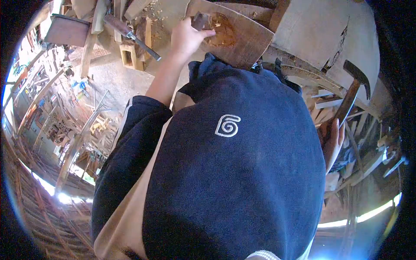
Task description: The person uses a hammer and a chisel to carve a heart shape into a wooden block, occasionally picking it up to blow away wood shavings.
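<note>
**A:** Where is the left hand [187, 37] sitting?

**B:** It is reaching out ahead of the body, and its fingers are pinching a small dark piece [200, 19] and pressing it against the brown board [245, 43]. I cannot tell what the piece is.

**A:** And where on the board is the piece resting?

**B:** It is touching the left edge of a rough reddish hollow in the board's surface. The thumb is stretching across toward that hollow.

**A:** What is the right hand [333, 143] doing?

**B:** It is hanging low at the person's side, well apart from the board. Its fingers are closing round the bottom of the hammer [353, 89] handle, and the head is pointing up and away from the body.

**A:** How many tools are showing?

**B:** Three, counting the dark piece: that one, one hammer, and one chisel [132, 34] with a wooden handle. The chisel is lying loose to the left of the left hand, touching neither hand.

**A:** Anything else nearby?

**B:** One board is lying on the counter. One big pale slab [329, 34] with a crack is standing to its right, above the hammer head. One small hollow wooden block [130, 56] is sitting just under the chisel. A dark blue shirt [242, 173] is filling the middle of the view between the two hands.
</note>
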Available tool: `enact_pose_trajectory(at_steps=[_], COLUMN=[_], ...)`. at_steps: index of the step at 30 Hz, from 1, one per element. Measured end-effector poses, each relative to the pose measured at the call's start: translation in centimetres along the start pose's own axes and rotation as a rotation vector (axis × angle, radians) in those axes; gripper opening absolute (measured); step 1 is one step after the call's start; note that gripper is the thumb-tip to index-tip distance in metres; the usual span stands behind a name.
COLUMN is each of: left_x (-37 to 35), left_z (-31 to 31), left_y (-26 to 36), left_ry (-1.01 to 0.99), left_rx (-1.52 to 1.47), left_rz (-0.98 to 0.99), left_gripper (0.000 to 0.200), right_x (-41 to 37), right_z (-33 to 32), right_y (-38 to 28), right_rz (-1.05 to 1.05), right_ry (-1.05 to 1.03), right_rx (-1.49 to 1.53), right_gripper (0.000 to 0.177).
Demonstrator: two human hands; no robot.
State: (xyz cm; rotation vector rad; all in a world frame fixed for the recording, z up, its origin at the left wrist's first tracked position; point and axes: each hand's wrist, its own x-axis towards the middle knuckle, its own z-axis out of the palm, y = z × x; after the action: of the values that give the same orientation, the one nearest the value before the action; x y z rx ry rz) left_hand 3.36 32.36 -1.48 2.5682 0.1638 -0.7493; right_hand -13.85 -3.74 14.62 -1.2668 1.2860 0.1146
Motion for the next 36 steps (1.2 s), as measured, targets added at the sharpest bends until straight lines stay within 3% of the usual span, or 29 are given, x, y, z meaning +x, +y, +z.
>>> enact_pose_trajectory(at_steps=[4,8,10,14,16,23,25,29,31,32,36], left_x=[0.1,-0.9,-1.3,-0.6,-1.0,-1.2,-1.3,-1.4,-2.3,-1.2,-1.9], left_z=[-0.3,0.1,0.8,1.3,0.7,-0.1,-0.4,0.1,-0.2,1.3,1.3], left_y=[-1.3,0.4,1.4,0.2,0.4,0.3,-0.1,-0.7,1.7,0.0,4.2], left_ry=[-0.078,-0.007,0.127,0.213,0.095,0.029,-0.046,-0.014,0.13,0.156,0.26], left_rx=[-0.299,-0.173,0.129,-0.071,-0.217,-0.235,-0.406,-0.311,-0.158,-0.129,-0.033], left_rz=[-0.056,0.03,0.032,0.067,0.025,0.02,-0.07,0.009,0.082,0.154,0.088], left_gripper=[0.046,0.052,0.053,0.053,0.049,0.035,0.032,0.032,0.047,0.062,0.073], right_x=[0.1,1.0,1.3,1.0,1.1,1.4,1.4,1.3,1.4,1.5,1.3], right_z=[0.2,-0.3,-0.4,0.2,0.3,0.0,-0.1,-0.3,-0.5,-0.8,-0.2], right_y=[-0.3,0.3,0.7,1.1,1.3,1.8,1.9,1.8,2.0,2.1,2.1], right_rz=[-0.013,-0.006,-0.013,-0.001,0.007,0.034,0.024,0.037,0.046,0.069,0.093], right_ry=[-0.039,-0.056,-0.072,-0.145,-0.145,-0.125,-0.097,-0.084,-0.072,-0.106,-0.135], right_rx=[-0.019,-0.066,-0.036,0.022,0.015,0.006,-0.009,0.019,0.018,0.041,0.041], right_gripper=[0.013,0.012,0.01,0.008,0.008,0.012,0.012,0.012,0.012,0.012,0.013])
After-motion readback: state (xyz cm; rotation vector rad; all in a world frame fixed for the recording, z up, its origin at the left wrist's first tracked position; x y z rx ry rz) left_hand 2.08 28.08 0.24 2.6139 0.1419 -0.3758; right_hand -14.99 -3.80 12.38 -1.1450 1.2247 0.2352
